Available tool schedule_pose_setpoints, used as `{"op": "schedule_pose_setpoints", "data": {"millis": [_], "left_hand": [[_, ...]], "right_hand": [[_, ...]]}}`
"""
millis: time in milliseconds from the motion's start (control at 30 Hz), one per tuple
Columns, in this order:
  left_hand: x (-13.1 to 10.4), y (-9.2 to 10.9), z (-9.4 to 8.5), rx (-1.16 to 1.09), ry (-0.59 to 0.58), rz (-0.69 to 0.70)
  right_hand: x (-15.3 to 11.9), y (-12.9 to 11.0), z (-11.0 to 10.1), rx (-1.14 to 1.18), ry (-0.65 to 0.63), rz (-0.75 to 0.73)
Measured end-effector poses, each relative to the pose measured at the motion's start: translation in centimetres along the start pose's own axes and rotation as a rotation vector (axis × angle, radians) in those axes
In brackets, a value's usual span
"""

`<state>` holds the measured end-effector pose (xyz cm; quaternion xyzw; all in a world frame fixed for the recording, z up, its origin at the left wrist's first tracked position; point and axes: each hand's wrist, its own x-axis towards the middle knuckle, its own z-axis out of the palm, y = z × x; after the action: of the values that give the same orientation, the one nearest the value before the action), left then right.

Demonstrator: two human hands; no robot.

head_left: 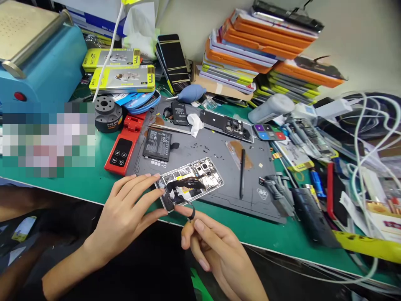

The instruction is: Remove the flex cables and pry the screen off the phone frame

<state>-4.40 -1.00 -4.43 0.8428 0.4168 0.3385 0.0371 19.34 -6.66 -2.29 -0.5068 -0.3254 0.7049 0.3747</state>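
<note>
An opened phone (pixel 213 179) lies at a slant on the front edge of the grey work mat (pixel 250 200), its circuit board and cameras exposed. My left hand (pixel 125 213) rests on its lower left end, fingers spread over the frame. Below the phone, my right hand (pixel 216 246) touches its lower edge with the index finger. A small black strip (pixel 191 213) curls up at that fingertip. The other fingers are bent, and whether they grip the strip is unclear. Above the phone sits a black battery (pixel 157 144), with tiny dark screws (pixel 205 148) scattered beside it.
A black pen-like tool (pixel 242 173) lies right of the phone. A red device (pixel 120 150) stands left of the mat. Behind are a phone back cover (pixel 216 121), a blue air blower (pixel 191 93) and stacked orange boxes (pixel 263 37). Cables and tools crowd the right side.
</note>
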Motion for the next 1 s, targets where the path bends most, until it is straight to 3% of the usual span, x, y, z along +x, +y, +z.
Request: {"op": "schedule_pose_setpoints", "data": {"millis": [433,833,1000], "left_hand": [[0.0,0.0,0.2,-0.023,-0.004,-0.02],[-0.2,0.2,0.4,-0.034,-0.006,-0.045],[-0.4,0.3,0.6,-0.039,0.002,-0.049]], "right_hand": [[-0.5,0.1,-0.9,0.097,-0.017,0.146],[-0.1,-0.5,-0.2,0.073,0.004,0.053],[-0.3,-0.5,-0.2,0.073,0.015,0.086]]}}
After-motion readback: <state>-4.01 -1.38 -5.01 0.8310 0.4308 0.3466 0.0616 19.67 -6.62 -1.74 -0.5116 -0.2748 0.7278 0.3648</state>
